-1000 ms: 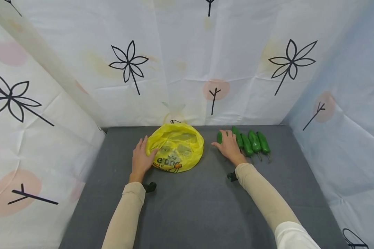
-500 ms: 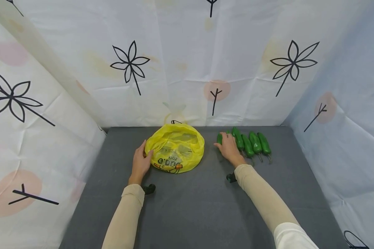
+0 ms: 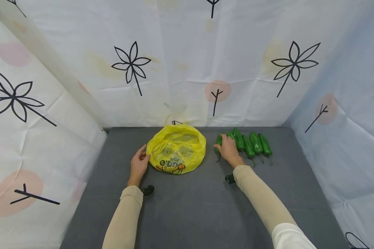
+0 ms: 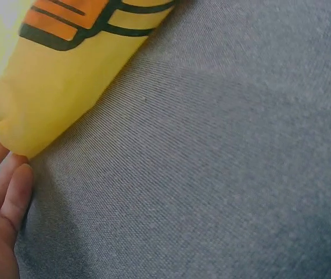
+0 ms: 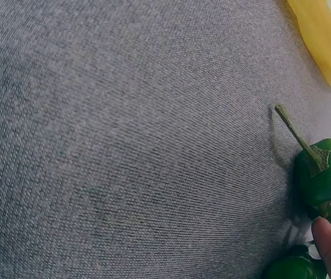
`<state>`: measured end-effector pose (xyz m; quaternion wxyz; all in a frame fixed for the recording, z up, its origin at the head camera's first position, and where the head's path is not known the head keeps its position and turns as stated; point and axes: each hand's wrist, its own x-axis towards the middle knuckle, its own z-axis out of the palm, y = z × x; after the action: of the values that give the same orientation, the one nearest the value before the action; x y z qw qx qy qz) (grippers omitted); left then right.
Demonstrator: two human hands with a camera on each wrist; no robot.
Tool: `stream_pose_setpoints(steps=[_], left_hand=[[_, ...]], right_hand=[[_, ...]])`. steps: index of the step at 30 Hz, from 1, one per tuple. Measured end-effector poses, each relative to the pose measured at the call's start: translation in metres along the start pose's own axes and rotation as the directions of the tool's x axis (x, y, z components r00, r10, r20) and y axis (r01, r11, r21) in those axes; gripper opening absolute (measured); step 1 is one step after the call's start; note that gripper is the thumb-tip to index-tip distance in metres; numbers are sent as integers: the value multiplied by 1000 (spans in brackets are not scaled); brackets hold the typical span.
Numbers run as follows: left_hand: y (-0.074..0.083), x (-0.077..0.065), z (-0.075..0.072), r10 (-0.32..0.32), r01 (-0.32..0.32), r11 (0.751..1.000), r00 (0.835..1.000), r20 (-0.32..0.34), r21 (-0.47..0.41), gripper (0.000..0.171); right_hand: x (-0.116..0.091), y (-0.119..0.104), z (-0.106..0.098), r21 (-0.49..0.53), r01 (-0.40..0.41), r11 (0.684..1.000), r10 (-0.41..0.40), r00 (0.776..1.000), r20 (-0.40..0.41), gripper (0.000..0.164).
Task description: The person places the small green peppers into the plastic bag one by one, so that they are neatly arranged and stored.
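Note:
A yellow plastic bag (image 3: 177, 150), printed with letters and a cartoon, stands with its mouth spread wide near the back of the table. At its left edge, my left hand (image 3: 139, 164) pinches the plastic; the left wrist view shows the fingers (image 4: 18, 189) against the folded bag edge (image 4: 49, 110). To the right of the bag, my right hand (image 3: 229, 150) holds the leftmost green chili pepper (image 3: 219, 140) between thumb and fingers. In the right wrist view, a fingertip (image 5: 323, 232) touches that pepper (image 5: 322, 174), whose stem points outward.
Several more green chili peppers (image 3: 256, 143) lie in a row right of my right hand. The grey cloth-covered table (image 3: 187, 211) extends in front of the bag. White patterned curtains (image 3: 180, 69) close off the back and both sides.
My left hand has drawn back slightly, its fingers now closer together on the bag's edge. My right hand has shifted a little, and the leftmost pepper's stem now shows beside the thumb.

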<state>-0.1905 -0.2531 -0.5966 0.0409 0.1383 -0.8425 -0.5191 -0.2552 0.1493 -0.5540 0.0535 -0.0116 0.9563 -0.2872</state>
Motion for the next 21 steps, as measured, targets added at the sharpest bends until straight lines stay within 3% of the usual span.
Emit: stream_pose_setpoints(steps=[8,17,21], left_hand=[[2,-2,-2,-37,36,999,998,-48,-10,55],[-7,-3,-2,-107,115,983,993,58,-145,58],[-12,-3,0,-92,99,981,994,53,-164,61]], right_hand=[[1,-3,5,4,-30,1000,30,999,29,72],[4,-5,8,45,-99,994,95,992,84,76],[7,-4,8,50,-97,994,92,992,92,74]])
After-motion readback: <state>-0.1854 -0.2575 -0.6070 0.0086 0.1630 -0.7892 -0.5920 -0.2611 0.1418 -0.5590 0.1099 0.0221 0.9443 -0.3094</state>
